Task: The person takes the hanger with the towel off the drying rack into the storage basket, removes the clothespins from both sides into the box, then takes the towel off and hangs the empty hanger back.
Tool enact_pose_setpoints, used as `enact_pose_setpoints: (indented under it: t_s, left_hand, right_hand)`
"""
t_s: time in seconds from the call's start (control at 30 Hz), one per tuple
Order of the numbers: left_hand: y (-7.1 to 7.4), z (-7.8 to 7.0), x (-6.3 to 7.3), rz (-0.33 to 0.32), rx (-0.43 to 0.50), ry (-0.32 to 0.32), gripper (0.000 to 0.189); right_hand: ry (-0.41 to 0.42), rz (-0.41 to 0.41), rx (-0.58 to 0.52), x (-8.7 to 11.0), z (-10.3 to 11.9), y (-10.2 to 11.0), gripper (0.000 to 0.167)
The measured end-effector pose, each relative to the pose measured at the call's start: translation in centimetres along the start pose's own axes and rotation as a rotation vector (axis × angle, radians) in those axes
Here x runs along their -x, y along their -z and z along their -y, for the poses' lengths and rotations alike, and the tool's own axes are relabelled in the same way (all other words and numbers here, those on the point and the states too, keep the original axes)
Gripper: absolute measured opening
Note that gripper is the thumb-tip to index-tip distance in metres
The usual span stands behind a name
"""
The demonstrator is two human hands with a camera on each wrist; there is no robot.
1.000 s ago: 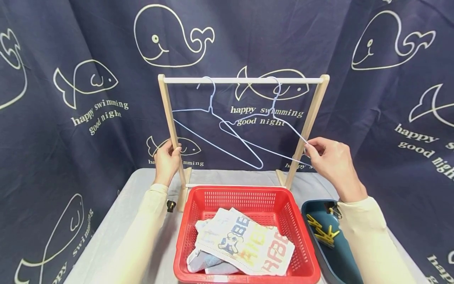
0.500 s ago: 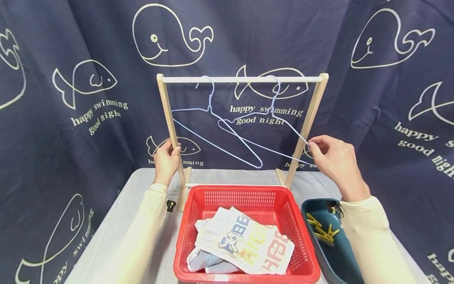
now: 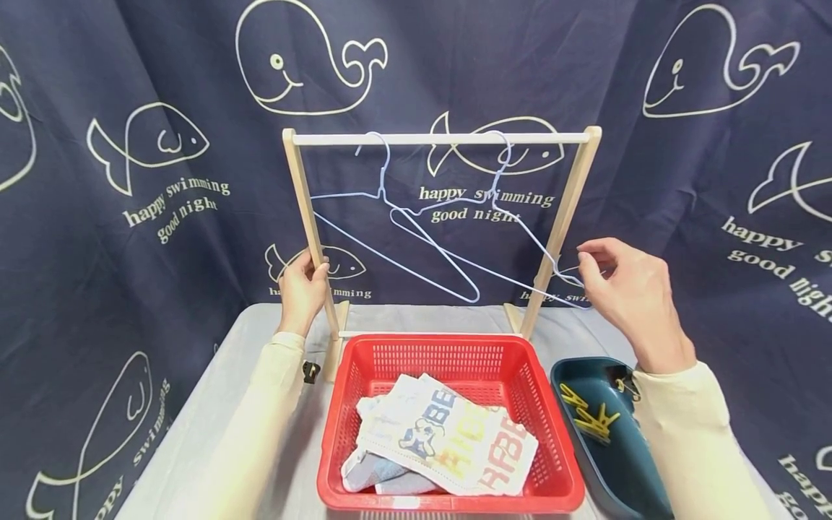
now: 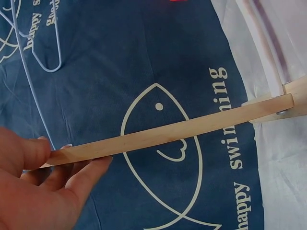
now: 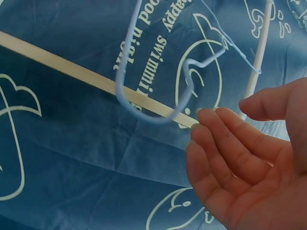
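Observation:
My left hand (image 3: pixel 304 292) grips the left post (image 4: pixel 158 134) of a small wooden clothes rack (image 3: pixel 442 139), thumb on one side and fingers on the other. Two light-blue wire hangers hang from the rack's white top rod. The left hanger (image 3: pixel 381 191) and the right hanger (image 3: pixel 494 195) overlap from this viewpoint. Just beyond the right post, my right hand (image 3: pixel 627 296) is beside the rounded end of the right hanger. The right wrist view shows that hanger end (image 5: pixel 153 119) apart from the fingers, which are loosely bent and hold nothing.
A red perforated basket (image 3: pixel 334 433) in front of the rack holds printed white cloths (image 3: pixel 448 433). To its right, a dark teal tray (image 3: pixel 627 469) contains yellow clothespins (image 3: pixel 594 422). A small black object (image 3: pixel 311 372) lies near the rack's left foot. Behind hangs a navy curtain.
My right hand has let go of the right hanger's end and drawn away to the right. That hanger has turned slightly. My left hand keeps its grip on the post.

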State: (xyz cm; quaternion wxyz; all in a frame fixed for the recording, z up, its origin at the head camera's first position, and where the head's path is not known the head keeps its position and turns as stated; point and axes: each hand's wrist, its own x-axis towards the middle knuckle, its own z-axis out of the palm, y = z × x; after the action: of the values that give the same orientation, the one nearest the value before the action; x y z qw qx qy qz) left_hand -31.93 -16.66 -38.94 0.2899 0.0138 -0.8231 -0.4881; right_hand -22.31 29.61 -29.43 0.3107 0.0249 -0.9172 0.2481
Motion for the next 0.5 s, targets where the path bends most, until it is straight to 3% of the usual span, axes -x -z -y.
enact_pose_setpoints:
  t_s: [0.17,0.27,0.4,0.5]
  left_hand:
    - [0.4,0.0,-0.3,0.050,-0.026,-0.001,0.027]
    - [0.9,-0.1,-0.2,0.118,-0.063,0.013,0.043]
    - [2.0,-0.3,0.6,0.185,-0.135,0.043,0.065]
    - [3.1,-0.7,1.5,0.207,-0.211,0.037,0.067]
  right_hand:
    - [0.044,-0.047,0.018,0.4,0.2,0.7,0.028]
    - [0.048,-0.063,0.017,0.7,0.4,1.1,0.027]
    - [0.040,-0.053,0.021,1.2,0.1,1.5,0.026]
    - [0.038,-0.041,0.035,1.8,-0.3,1.7,0.023]
